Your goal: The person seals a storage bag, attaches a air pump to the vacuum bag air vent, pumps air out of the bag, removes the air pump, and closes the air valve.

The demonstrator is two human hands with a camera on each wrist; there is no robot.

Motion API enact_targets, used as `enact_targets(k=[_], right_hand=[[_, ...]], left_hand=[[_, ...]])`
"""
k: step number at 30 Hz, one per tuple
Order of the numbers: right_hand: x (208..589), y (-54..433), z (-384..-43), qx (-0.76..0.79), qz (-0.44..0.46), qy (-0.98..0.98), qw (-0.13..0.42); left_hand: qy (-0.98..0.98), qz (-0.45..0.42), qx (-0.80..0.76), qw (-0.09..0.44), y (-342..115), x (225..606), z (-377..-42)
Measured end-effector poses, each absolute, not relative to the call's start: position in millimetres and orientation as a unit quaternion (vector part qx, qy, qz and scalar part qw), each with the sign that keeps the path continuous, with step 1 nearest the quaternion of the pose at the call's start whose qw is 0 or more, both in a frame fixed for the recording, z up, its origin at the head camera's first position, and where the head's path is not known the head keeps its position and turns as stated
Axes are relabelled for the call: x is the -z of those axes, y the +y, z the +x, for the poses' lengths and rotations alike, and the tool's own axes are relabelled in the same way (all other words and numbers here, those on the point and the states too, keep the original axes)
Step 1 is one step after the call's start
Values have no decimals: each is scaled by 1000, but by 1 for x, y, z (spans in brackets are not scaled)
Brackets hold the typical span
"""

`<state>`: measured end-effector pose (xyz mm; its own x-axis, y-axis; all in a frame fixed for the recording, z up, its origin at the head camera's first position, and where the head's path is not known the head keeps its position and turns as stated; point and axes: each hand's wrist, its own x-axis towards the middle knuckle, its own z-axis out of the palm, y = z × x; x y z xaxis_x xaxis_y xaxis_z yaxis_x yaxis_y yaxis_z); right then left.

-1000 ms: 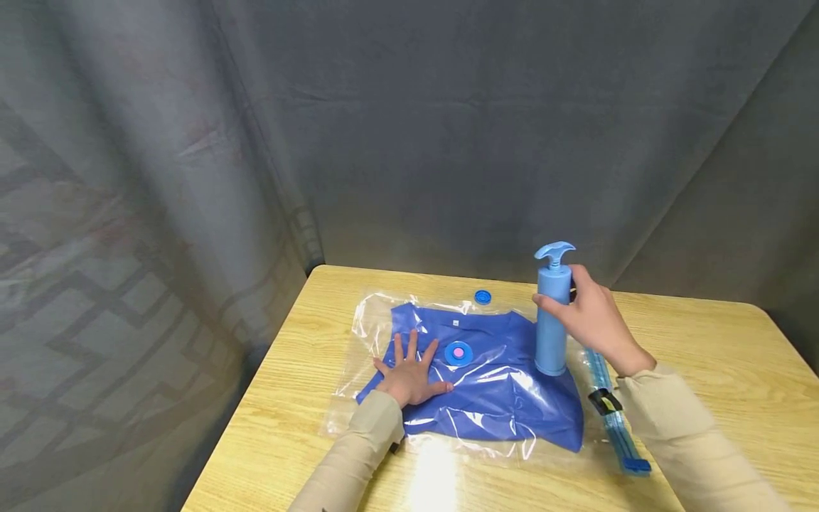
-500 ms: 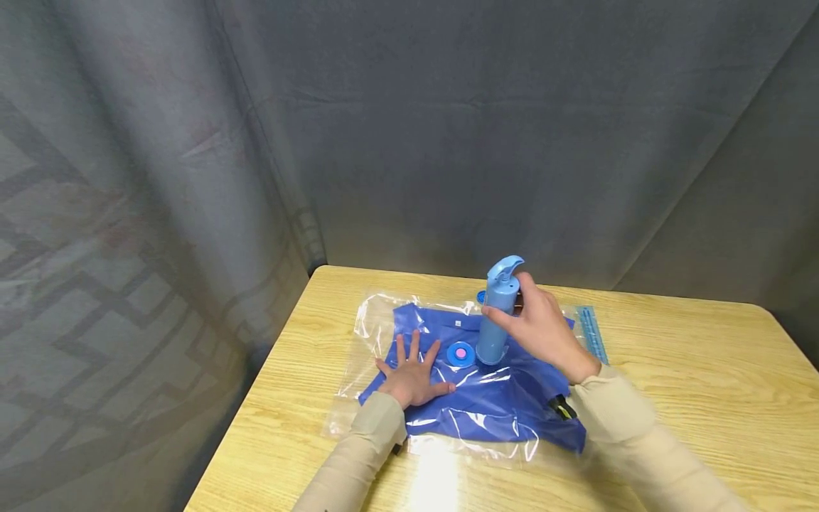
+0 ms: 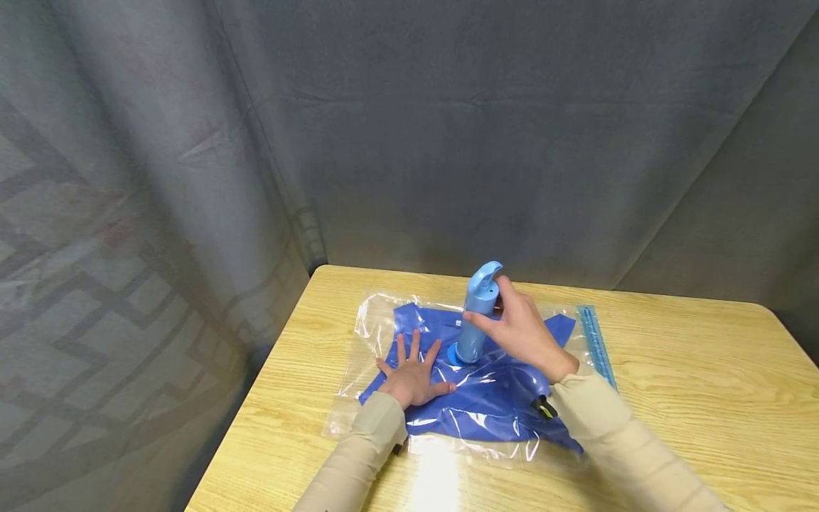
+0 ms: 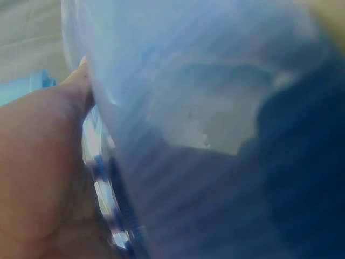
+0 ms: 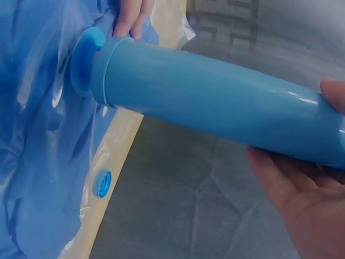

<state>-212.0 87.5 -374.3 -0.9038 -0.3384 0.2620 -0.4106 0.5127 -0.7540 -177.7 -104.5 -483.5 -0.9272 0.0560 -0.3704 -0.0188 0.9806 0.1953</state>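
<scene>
A clear plastic vacuum storage bag (image 3: 367,320) lies flat on the table with folded blue cloth (image 3: 435,419) inside. My left hand (image 3: 409,380) rests on its left part, fingers spread. In my right hand (image 3: 525,334) I grip a light blue hand pump (image 3: 473,334) by its upper barrel, below the T-shaped handle. The pump leans slightly, its lower end over the bag's round blue valve (image 3: 453,355). Seen from the right wrist, the pump's rim is right beside the valve (image 5: 81,62), a sliver of pink showing between them. Plastic and cloth fill most of the left wrist view.
A small blue valve cap (image 5: 102,183) lies near the table's far edge; the pump hides it in the head view. The bag's blue zip strip (image 3: 595,341) runs along its right side. A grey curtain (image 3: 480,142) hangs behind the wooden table (image 3: 691,355).
My right hand has carried the pump leftward, from over the bag's right part to the valve, tilting it on the way. The left hand stays in place.
</scene>
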Motion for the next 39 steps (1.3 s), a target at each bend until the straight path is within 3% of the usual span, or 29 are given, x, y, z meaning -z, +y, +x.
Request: enact_targets(k=[18, 27, 39], right_hand=[[386, 80, -215, -462, 240, -854, 15], [387, 80, -217, -446, 302, -843, 3], [387, 79, -218, -437, 290, -851, -2]], left_hand=[[976, 15, -103, 190, -106, 485, -179], [976, 16, -104, 190, -106, 485, -179], [976, 17, -108, 189, -106, 482, -177]])
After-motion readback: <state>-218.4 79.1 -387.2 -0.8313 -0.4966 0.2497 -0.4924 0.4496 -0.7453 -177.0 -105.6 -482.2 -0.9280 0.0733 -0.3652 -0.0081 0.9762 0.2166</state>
